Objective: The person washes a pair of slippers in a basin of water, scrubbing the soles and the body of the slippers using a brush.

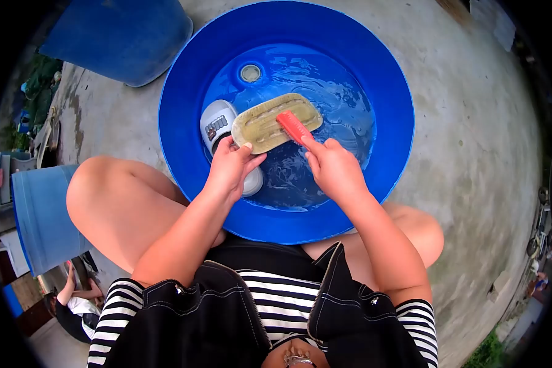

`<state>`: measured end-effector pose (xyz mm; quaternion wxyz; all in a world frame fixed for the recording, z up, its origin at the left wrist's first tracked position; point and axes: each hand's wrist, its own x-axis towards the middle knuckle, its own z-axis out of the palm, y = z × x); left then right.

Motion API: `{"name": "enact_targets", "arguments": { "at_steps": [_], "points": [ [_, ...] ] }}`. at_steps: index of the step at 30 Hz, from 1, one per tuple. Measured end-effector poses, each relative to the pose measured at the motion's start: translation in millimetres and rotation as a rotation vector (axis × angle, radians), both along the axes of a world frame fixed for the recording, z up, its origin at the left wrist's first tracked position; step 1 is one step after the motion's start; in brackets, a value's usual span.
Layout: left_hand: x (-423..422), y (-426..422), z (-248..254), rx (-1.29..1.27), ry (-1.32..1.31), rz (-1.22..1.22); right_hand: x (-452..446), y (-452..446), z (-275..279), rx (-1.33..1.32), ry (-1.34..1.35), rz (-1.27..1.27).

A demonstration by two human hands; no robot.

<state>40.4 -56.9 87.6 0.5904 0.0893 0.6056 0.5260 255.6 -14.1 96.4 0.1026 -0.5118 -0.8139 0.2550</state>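
Note:
My left hand [230, 165] grips one end of a slipper [260, 126], thumb on top, and its worn, yellowed sole faces up. In my right hand [336, 168] is a red scrub brush [293, 127], held by its handle, with its head on the far part of the sole. Both hands are over a round blue tub [394, 80] with shallow, rippling water [343, 98]. A second slipper [216, 118], white-grey with raised lettering on its strap, lies in the tub at the left, partly hidden behind my left hand and the held slipper.
A round drain plug [250, 73] shows in the tub floor. A large blue barrel [122, 40] stands at the upper left, and a lighter blue bucket [46, 214] is beside my left knee. Concrete ground [472, 153] surrounds the tub. Another person [76, 310] is at the lower left.

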Motion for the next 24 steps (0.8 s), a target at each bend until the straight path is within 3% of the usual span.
{"name": "enact_targets", "arguments": {
  "at_steps": [3, 5, 9, 13, 15, 18, 24],
  "points": [
    [-6.5, 3.4, -12.0, 0.047, -0.072, -0.032, -6.3, -10.8, 2.5, -0.077, 0.244, 0.146],
    [-6.4, -0.9, -17.1, 0.016, -0.054, 0.006, -11.1, -16.7, -2.7, -0.112, 0.254, 0.151],
    [0.1, -4.3, -12.9, 0.003, -0.020, 0.042, -10.2, 2.2, -2.1, 0.077, -0.064, 0.004],
    [-0.8, -2.0, -3.2, 0.002, -0.006, 0.054, -18.6, -21.2, 10.9, -0.099, 0.253, 0.216],
    [-5.1, -3.4, -6.6, 0.031, 0.016, 0.056, -21.9, -18.7, 8.7, -0.057, 0.219, 0.196],
    [-6.8, 1.3, -1.9, 0.036, 0.020, 0.018, -17.8, 9.2, -3.1, 0.073, -0.053, 0.007],
    [-7.0, 1.8, -7.7, 0.082, 0.055, 0.019, -21.4, -10.6, 3.8, -0.023, 0.188, 0.175]
  ]
}}
